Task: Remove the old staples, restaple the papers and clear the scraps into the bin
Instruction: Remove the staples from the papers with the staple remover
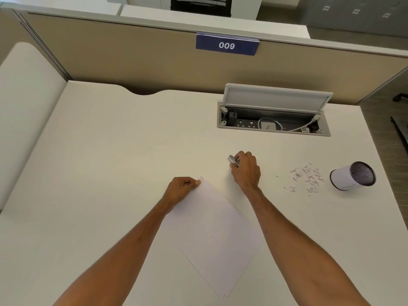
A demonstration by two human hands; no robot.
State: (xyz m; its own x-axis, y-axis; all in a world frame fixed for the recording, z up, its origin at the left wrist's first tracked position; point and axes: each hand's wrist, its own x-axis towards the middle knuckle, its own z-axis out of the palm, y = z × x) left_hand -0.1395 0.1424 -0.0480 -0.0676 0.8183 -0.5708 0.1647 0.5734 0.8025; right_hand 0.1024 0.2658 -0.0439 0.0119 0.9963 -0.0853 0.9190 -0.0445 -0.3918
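A: What is the desk (110,151) made of?
B: A smooth, matt, off-white laminate. The sheets of paper (212,235) at 6 o'clock are plain, white and matt.
A: Anything shiny?
B: The small tool (233,160) in the right hand (246,171) is bright, glossy metal. At 3 o'clock, rough torn paper scraps (305,178) lie beside a dark mesh bin (353,176) wrapped in white paper. The partition (132,62) at 12 o'clock looks like matt beige cloth.
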